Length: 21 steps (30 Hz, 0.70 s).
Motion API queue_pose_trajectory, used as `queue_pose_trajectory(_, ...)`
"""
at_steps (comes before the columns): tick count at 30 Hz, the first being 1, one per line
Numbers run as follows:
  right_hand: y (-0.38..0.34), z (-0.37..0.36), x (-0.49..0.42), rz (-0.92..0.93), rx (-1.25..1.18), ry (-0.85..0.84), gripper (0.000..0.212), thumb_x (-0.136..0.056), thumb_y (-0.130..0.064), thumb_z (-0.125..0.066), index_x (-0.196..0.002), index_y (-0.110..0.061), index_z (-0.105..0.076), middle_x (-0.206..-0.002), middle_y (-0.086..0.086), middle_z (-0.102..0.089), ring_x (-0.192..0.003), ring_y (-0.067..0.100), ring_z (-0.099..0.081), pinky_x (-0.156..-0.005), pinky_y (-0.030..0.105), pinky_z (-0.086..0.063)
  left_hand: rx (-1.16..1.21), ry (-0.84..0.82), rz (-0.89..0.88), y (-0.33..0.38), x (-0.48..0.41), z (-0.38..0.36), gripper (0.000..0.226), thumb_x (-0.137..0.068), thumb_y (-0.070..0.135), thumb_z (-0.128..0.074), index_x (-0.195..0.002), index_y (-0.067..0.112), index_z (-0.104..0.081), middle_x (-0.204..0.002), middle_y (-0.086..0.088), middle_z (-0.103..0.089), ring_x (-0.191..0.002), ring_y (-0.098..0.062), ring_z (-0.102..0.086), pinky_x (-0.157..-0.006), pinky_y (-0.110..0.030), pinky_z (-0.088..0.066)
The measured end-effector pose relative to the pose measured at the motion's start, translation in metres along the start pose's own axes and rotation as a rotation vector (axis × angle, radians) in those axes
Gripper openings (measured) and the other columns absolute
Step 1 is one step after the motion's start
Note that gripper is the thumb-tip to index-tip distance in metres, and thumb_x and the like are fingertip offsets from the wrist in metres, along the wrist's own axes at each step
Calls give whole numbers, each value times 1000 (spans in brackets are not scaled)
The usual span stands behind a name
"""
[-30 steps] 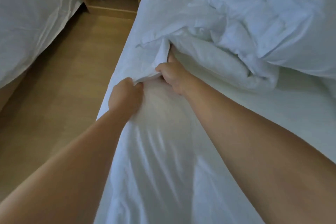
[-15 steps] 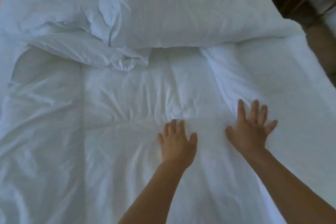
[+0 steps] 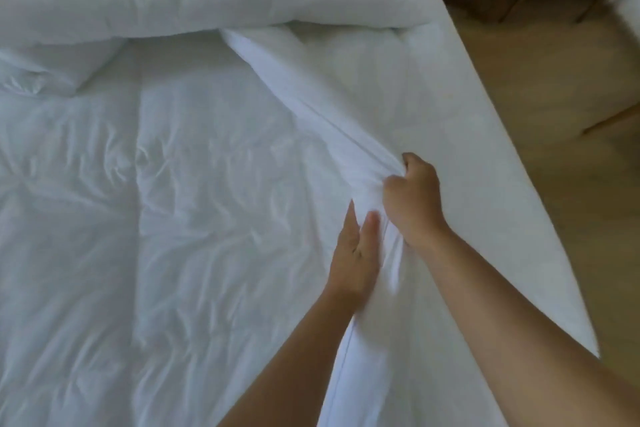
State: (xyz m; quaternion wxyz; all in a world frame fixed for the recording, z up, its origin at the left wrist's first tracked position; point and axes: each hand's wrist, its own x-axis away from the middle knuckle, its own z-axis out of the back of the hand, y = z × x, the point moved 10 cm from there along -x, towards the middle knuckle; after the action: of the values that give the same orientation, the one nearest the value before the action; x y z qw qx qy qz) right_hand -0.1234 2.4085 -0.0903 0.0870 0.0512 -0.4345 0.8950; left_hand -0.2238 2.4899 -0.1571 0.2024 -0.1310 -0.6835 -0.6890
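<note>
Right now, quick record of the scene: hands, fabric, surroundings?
right hand: grips the fold, fingers curled round bunched cloth
left hand: fingers straight, flat against the fold, nearer the person
fold: white ridge running diagonally across the bed
duvet: white, wrinkled, left of the fold
floor: tan, right of the bed

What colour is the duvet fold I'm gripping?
The duvet fold is plain white, clearest in the head view.

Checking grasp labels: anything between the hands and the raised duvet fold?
Nothing visible. The right hand grips the duvet fold directly; the left hand rests flat right beside it, fingers straight.
</note>
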Motion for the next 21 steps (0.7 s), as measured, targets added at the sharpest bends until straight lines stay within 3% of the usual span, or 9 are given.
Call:
queue_pose_trajectory(3, 34, 114, -18, -42, -32, 125, 21, -63, 5, -36, -58, -13, -45, -53, -5, -43, -40, 3, -37, -36, 15, -30, -108, -141, -59, 36, 9, -93, 68, -94, 55, -42, -151, 30, -14, -151, 12, -28, -129, 7, -27, -99, -13, -18)
queue_pose_trajectory(6, 69, 175, -28, -109, -27, 217, 20, -66, 7, -38, -63, -9, -50, -56, -1, -44, -50, 12, -38, -37, 17, -29, -229, -235, -54, 53, 10, -152, 72, -91, 59, -44, -150, 28, -17, -151, 3, -32, -138, -12, -29, -104, -23, -22)
queue_pose_trajectory(8, 84, 176, -37, -135, -14, 192, 21, -68, 6, -39, -68, -10, -53, -61, 0, -51, -54, 15, -43, -43, 22, -34, -369, -178, 3, 43, -3, -162, 83, -84, 70, -44, -150, 31, -13, -153, 3, -26, -142, -18, -21, -111, -38, -23)
queue_pose_trajectory(10, 97, 167, -43, -140, -2, 144, 24, -70, 6, -39, -66, -15, -51, -63, -2, -52, -55, 14, -46, -46, 24, -33, -516, -31, 178, 19, -14, -153, 105, -68, 84, -45, -149, 33, -2, -157, 4, -10, -145, -21, -6, -113, -51, -17)
queue_pose_trajectory(12, 113, 155, -53, -133, -4, 66, 26, -72, 6, -39, -65, -18, -48, -64, -3, -51, -55, 13, -45, -46, 22, -32, -486, 114, 376, -10, -17, -143, 126, -50, 92, -50, -147, 34, 6, -157, 0, -2, -145, -24, -2, -111, -56, -15)
queue_pose_trajectory(14, 129, 146, -59, -114, 34, -33, 27, -74, 5, -39, -66, -20, -45, -65, -4, -51, -54, 12, -46, -46, 19, -32, -380, 228, 504, -34, -10, -140, 134, -41, 91, -55, -146, 34, 7, -153, -8, -14, -142, -28, -14, -109, -55, -22)
queue_pose_trajectory(16, 138, 137, -68, -64, 63, -154, 23, -75, 3, -39, -71, -19, -46, -68, -4, -51, -58, 14, -49, -49, 21, -34, -361, 336, 561, -47, -5, -135, 132, -41, 89, -57, -145, 24, -6, -143, -11, -34, -134, -29, -32, -106, -47, -33)
queue_pose_trajectory(18, 143, 124, -73, -10, 95, -303, 18, -76, 2, -39, -80, -14, -47, -74, -2, -53, -68, 22, -54, -57, 28, -41, -397, 457, 585, -48, -3, -132, 116, -46, 86, -60, -130, 11, -33, -126, -10, -50, -121, -30, -47, -96, -41, -42)
queue_pose_trajectory(21, 146, 114, -78, 71, 116, -523, 22, -75, 2, -38, -89, -12, -49, -90, 8, -59, -85, 32, -59, -76, 41, -52, -367, 610, 632, -44, -1, -148, 91, -54, 83, -59, -113, 13, -48, -110, -4, -61, -105, -27, -59, -77, -33, -43)
